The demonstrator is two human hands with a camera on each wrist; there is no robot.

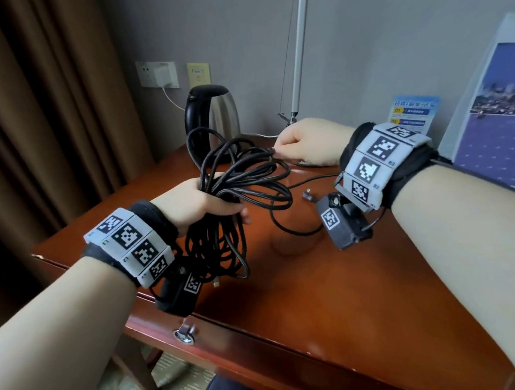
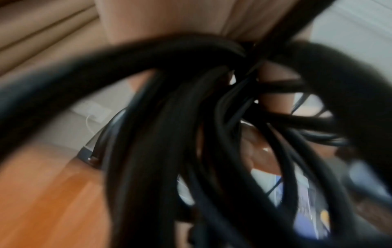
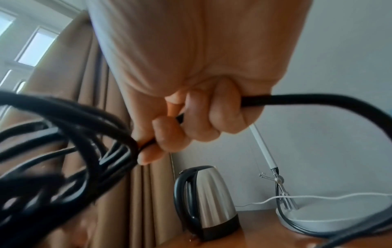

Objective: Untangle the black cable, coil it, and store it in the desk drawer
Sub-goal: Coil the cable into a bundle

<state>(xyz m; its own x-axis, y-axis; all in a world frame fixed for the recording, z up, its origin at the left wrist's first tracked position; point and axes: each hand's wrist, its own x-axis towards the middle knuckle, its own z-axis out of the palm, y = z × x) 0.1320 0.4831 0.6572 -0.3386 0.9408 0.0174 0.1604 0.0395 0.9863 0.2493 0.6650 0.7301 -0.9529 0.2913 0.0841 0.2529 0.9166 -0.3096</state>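
Note:
Several loops of the black cable point(image 1: 238, 177) hang bunched from my left hand point(image 1: 200, 205), which grips them above the desk point(image 1: 338, 281); the loops droop below the fist. In the left wrist view the cable point(image 2: 169, 134) fills the frame, blurred. My right hand point(image 1: 305, 145) grips a strand of the cable point(image 3: 297, 99) in a curled fist, close to the bundle's far end. A loose length trails on the desk to a plug end point(image 1: 308, 195). The drawer point(image 1: 265, 346) in the desk's front is closed, with a metal pull point(image 1: 184, 334).
A steel kettle point(image 1: 213, 117) with a black handle stands at the back of the desk. A lamp stem point(image 1: 298, 50) and its base stand behind my right hand. A blue card point(image 1: 413, 115) and a calendar point(image 1: 501, 105) stand at right. Brown curtains point(image 1: 34, 107) hang at left.

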